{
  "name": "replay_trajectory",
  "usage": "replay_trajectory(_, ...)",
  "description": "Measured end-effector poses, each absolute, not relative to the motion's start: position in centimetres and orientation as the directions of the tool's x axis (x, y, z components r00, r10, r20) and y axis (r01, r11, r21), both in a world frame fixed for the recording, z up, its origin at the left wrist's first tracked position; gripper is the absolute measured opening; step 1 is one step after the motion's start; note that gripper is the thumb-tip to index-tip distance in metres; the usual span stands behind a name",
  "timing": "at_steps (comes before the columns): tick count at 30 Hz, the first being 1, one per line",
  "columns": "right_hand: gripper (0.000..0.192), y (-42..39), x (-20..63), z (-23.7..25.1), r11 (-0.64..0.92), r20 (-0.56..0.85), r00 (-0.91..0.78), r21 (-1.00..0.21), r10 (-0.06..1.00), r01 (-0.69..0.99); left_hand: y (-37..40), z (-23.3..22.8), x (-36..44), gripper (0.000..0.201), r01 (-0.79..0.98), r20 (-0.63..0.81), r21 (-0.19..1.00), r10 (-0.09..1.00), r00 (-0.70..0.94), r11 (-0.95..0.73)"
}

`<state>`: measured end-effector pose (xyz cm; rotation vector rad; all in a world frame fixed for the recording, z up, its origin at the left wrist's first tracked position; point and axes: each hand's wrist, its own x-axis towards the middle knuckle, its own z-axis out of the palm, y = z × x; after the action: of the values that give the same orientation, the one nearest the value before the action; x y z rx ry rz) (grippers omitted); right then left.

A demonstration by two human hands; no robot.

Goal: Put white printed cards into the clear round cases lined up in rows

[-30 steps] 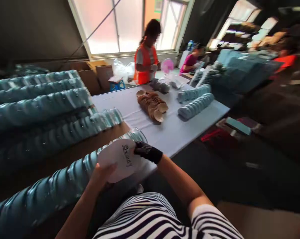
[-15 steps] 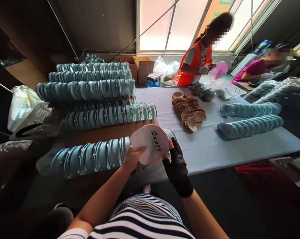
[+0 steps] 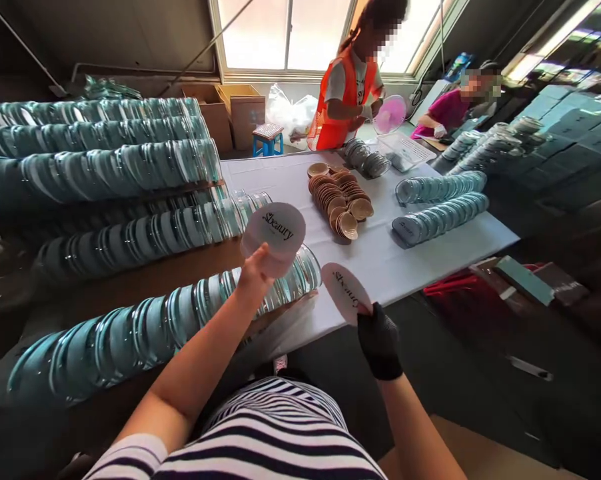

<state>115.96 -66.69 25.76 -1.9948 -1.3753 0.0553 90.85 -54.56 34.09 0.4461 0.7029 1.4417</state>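
1. Far left, long rows of teal-rimmed clear cases (image 3: pixel 95 167) lie stacked on their sides, several tiers deep, on the brown part of the bench.
2. One more row of those cases (image 3: pixel 145 327) runs along the near edge, ending right by the person's bare hand.
3. Left hand (image 3: pixel 253 277): bare, forearm angled up from the striped shirt, wrist cocked back. Fingers are pinched on the bottom edge of a round white disc (image 3: pixel 273 237) printed "beauty", holding it upright and raised above the end of that near row.
4. Right hand (image 3: pixel 379 338): in a black glove, arm coming up from lower right, hand sitting just off the table's front edge. It's gripping a second white disc (image 3: pixel 346 293) by its lower rim, tilted so the printed face leans away to the left. The two discs are clearly apart.
5. Mid-table on the white cloth (image 3: pixel 380 267) there's a pile of tan puffs (image 3: pixel 340 200).
6. Right of that, two short rows of teal cases (image 3: pixel 440 203).
7. At the far end, a person in an orange vest (image 3: pixel 343 100) stands holding something pink; another in magenta (image 3: pixel 448 113) sits beside.
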Motion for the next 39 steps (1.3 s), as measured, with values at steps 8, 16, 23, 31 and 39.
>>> replay_trajectory(8,0.049,-65.5,115.1,23.8,-0.056,0.185,0.116,-0.301,0.976,0.952,-46.7,32.2,97.3,0.033,-0.751,-0.248,0.62,0.965,0.086,0.227)
replay_trajectory(16,0.032,-57.6,112.1,27.7,-0.021,-0.088,0.009,-0.135,0.996,0.991,-46.5,30.4,96.1,0.035,-0.731,-0.235,0.647,0.969,0.08,0.217)
replay_trajectory(23,0.03,-57.4,112.0,28.2,0.006,-0.012,-0.008,-0.164,1.0,0.986,-46.4,30.4,96.2,0.035,-0.734,-0.227,0.638,0.968,0.109,0.232)
replay_trajectory(31,0.024,-55.1,110.7,24.6,-0.071,-0.177,-0.027,-0.525,0.984,0.848,-46.6,30.4,96.3,0.038,-0.733,-0.247,0.646,0.967,0.066,0.215)
replay_trajectory(39,0.031,-53.9,112.7,26.0,-0.327,-0.35,-0.499,-0.935,0.793,0.137,-47.7,30.5,97.1,0.051,-0.7,-0.154,0.708,0.988,-0.019,0.097)
